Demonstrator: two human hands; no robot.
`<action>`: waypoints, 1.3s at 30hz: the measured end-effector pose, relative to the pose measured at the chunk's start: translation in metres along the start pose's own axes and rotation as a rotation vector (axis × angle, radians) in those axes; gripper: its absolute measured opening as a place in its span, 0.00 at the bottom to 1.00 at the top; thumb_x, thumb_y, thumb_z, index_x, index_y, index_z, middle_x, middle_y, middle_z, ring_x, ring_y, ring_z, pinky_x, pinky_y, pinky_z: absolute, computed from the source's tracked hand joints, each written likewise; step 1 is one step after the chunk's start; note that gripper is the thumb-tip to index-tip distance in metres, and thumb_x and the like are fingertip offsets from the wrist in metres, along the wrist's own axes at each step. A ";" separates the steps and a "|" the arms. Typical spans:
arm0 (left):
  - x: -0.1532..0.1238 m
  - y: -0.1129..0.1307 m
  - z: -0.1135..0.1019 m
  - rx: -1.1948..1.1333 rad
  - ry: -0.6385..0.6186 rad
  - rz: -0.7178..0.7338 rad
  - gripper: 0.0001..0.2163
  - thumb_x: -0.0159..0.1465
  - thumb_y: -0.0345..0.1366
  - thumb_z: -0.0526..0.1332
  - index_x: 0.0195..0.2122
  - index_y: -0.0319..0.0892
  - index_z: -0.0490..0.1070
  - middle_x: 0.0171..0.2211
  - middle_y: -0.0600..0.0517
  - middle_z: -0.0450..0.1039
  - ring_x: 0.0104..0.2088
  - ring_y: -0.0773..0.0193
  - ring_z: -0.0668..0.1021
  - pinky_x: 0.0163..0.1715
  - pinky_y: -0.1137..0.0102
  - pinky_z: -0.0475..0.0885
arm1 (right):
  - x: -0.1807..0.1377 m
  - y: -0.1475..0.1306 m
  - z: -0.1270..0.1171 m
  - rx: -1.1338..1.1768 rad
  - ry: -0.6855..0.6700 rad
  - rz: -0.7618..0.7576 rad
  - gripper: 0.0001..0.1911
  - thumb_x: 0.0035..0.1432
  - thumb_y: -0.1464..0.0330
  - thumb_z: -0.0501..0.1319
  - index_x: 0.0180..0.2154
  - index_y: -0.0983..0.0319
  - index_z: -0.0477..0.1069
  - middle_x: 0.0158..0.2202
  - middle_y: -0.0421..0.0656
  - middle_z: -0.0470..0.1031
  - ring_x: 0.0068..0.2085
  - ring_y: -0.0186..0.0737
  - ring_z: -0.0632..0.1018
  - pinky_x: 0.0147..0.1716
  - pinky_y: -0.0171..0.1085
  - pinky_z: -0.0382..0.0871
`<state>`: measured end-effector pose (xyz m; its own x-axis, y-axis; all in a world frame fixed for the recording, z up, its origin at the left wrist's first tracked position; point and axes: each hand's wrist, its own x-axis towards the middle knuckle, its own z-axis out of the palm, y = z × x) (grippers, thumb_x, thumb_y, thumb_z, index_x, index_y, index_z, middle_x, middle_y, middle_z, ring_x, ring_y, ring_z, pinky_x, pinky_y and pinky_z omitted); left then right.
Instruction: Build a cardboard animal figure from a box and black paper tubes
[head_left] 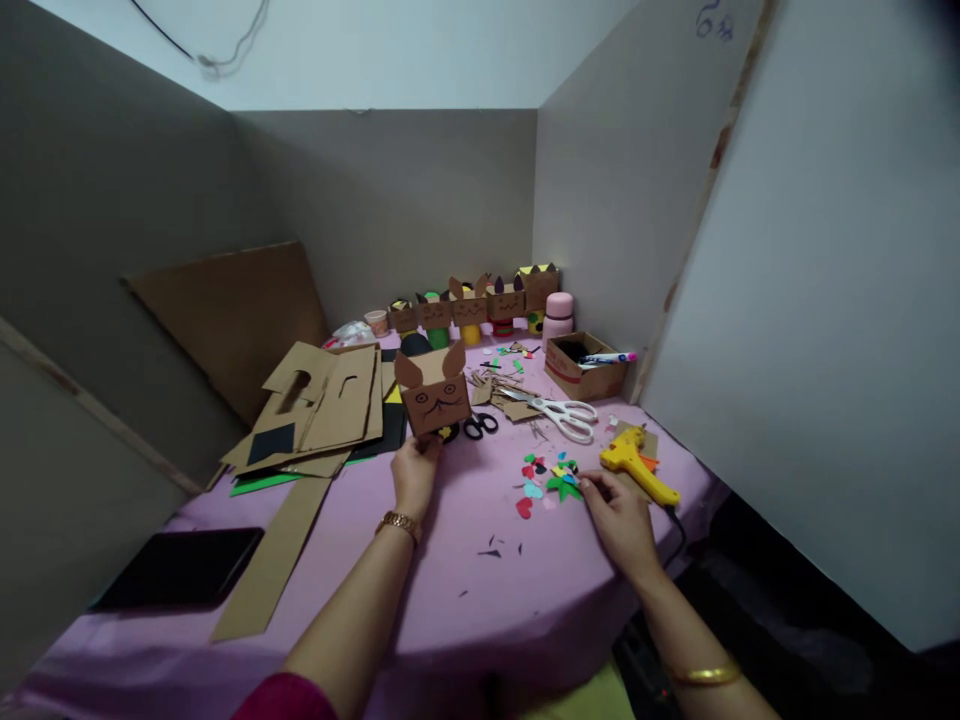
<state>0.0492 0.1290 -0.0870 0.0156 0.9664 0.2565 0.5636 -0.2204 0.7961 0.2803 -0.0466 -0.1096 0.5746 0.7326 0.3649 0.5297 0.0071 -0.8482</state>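
Observation:
My left hand (417,478) grips the lower part of a cardboard animal figure (435,402), whose box head has two brown ears and a drawn face. A dark lower part with a small yellow flower shows under the head. Over the pile of coloured paper cutouts (532,490), the fingers of my right hand (616,515) are pinched together at its right edge. Whether a cutout is between those fingertips is too small to make out. Beside that hand lies a yellow glue gun (637,465). Black-handled scissors (480,427) rest just right of the figure.
Large white scissors (562,413) lie near cardboard scraps. A small cardboard box (585,368) holds markers. Several finished animal figures (469,312) and a pink bottle (557,318) stand at the back. Cardboard sheets (322,400) and a black tablet (182,568) occupy the left of the purple-covered table (442,590).

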 end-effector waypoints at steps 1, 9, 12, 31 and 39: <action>-0.005 0.003 -0.003 0.013 -0.006 0.044 0.11 0.66 0.41 0.58 0.38 0.38 0.71 0.34 0.52 0.74 0.31 0.65 0.77 0.34 0.64 0.74 | 0.000 0.000 0.000 0.006 0.004 -0.001 0.14 0.57 0.61 0.57 0.34 0.62 0.77 0.33 0.48 0.80 0.35 0.48 0.78 0.36 0.41 0.69; -0.090 0.026 -0.028 0.178 -0.338 0.582 0.10 0.64 0.39 0.57 0.28 0.43 0.73 0.28 0.50 0.75 0.31 0.61 0.75 0.35 0.67 0.68 | -0.003 0.003 0.002 0.059 0.121 0.016 0.16 0.59 0.59 0.55 0.38 0.63 0.75 0.35 0.48 0.80 0.34 0.45 0.78 0.34 0.39 0.71; -0.104 0.022 -0.030 0.224 -0.451 0.678 0.11 0.65 0.34 0.55 0.28 0.44 0.74 0.28 0.50 0.76 0.30 0.61 0.76 0.32 0.68 0.69 | 0.000 0.007 -0.013 0.015 0.220 0.019 0.18 0.61 0.59 0.52 0.41 0.64 0.73 0.39 0.50 0.79 0.38 0.45 0.79 0.37 0.40 0.72; -0.104 0.022 -0.032 0.175 -0.428 0.353 0.11 0.65 0.39 0.53 0.43 0.43 0.72 0.42 0.48 0.76 0.42 0.58 0.78 0.42 0.65 0.72 | 0.044 0.035 -0.046 -0.554 0.071 0.073 0.13 0.51 0.66 0.60 0.40 0.64 0.71 0.41 0.54 0.71 0.45 0.55 0.72 0.43 0.47 0.63; -0.113 0.021 -0.031 0.234 -0.442 0.438 0.12 0.64 0.35 0.56 0.46 0.43 0.74 0.46 0.45 0.73 0.48 0.55 0.74 0.49 0.60 0.70 | 0.032 0.033 -0.058 -0.140 0.301 0.028 0.26 0.53 0.54 0.57 0.47 0.64 0.64 0.47 0.55 0.68 0.49 0.57 0.69 0.50 0.53 0.61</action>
<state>0.0335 0.0110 -0.0828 0.5934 0.7681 0.2407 0.5917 -0.6190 0.5164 0.3524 -0.0627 -0.1040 0.7379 0.4967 0.4569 0.5796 -0.1197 -0.8060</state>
